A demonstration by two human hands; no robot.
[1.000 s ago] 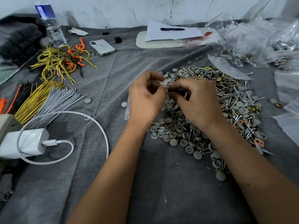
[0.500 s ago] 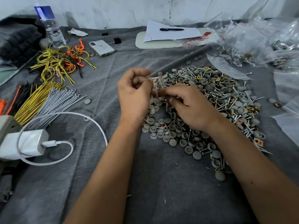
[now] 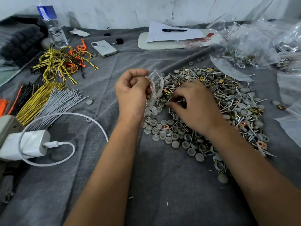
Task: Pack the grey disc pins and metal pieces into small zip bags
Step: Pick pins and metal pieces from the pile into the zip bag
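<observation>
On grey cloth (image 3: 156, 185) below a scuffed white wall (image 3: 123, 12), parts pile (image 3: 228, 101).

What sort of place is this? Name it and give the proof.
Probably a small hand-packing workbench for hardware kits: a heap of grey disc pins and metal pieces on a grey cloth, filled clear bags at the back, bundled cable ties beside.

Nothing here can be read. The water bottle (image 3: 53, 28) has a blue label, but whatever is printed on it is blurred. The sheet of paper (image 3: 172, 34) under the pen looks blank or too faint to make out. The phone (image 3: 104, 48) lies back up with smudged marks on its case, none of them legible. The red print on the plastic bag (image 3: 203, 40) beside the paper is too small to tell.
</observation>
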